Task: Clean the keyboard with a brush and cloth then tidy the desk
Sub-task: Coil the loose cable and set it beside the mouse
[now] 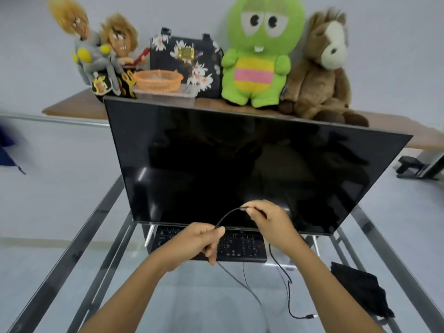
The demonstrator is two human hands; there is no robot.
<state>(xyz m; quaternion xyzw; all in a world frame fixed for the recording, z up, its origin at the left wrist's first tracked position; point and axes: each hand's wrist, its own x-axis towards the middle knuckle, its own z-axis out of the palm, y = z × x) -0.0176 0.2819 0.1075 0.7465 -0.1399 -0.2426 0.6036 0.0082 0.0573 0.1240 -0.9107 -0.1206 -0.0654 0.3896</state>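
Both hands pinch the black cable [230,213], left hand [199,243] near, right hand [271,222] farther, above the keyboard [240,246] under the monitor [240,164]; tidying seems underway; next likely coiling it; cloth [360,287] lies right.

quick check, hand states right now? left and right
Left hand: closed, pinching the black cable above the keyboard.
Right hand: closed, pinching the same cable further along.

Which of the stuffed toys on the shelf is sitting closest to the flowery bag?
The green plush, standing right beside the floral bag and touching its side. The brown horse sits beyond it, and the two-doll toy is left of the orange basket.
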